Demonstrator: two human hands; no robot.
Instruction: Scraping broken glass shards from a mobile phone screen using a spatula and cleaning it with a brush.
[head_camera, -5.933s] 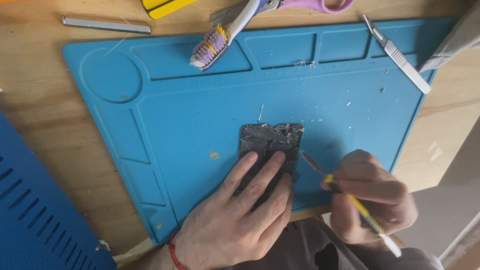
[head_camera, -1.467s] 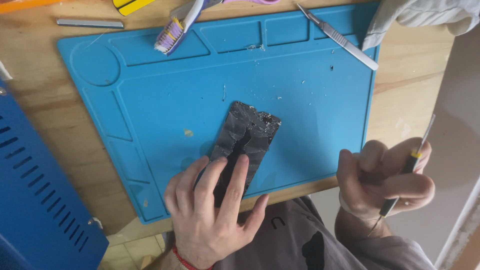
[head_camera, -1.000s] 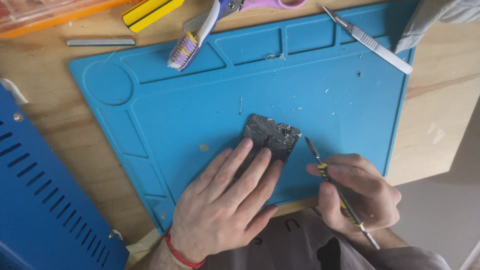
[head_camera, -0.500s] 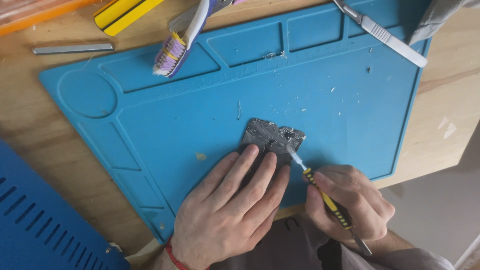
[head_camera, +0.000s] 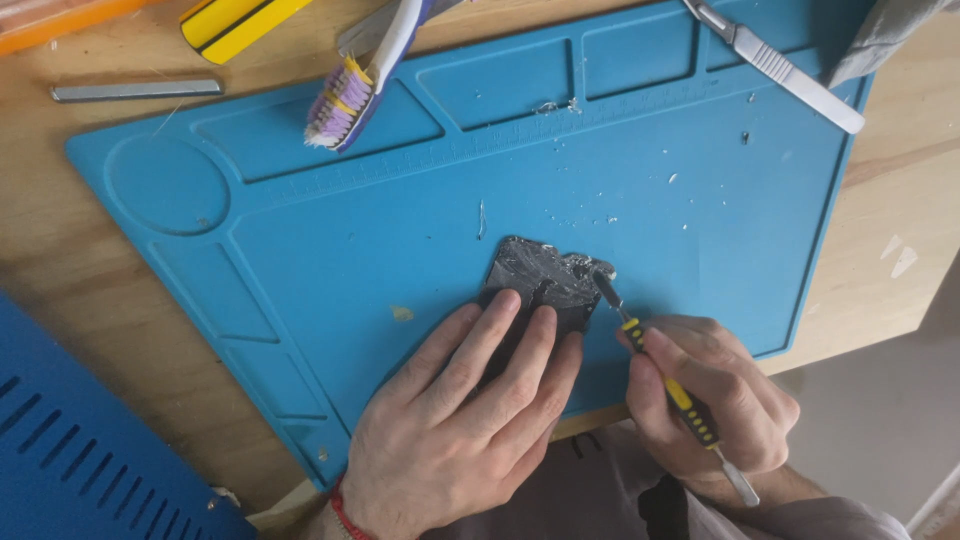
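Observation:
A dark flat device (head_camera: 545, 275) with a crumpled grey, foil-like top lies on the blue work mat (head_camera: 380, 240). My left hand (head_camera: 460, 410) lies flat over its near half, fingers spread and pressing it to the mat. My right hand (head_camera: 715, 400) grips a thin yellow-and-black hand tool (head_camera: 660, 375) like a pen. The tool's metal tip touches the device's right far corner. White flecks lie scattered on the mat beyond the device.
A purple-and-yellow toothbrush (head_camera: 355, 85) rests on the mat's far trays, a white-handled scalpel (head_camera: 780, 65) at the far right. A yellow tool (head_camera: 240, 20) and a grey metal bar (head_camera: 135, 90) lie on the wooden table. A blue slotted box (head_camera: 80, 440) stands at left.
My right hand came in from the right with the tool and set its tip on the device's corner. My left hand slid forward and now presses on the device.

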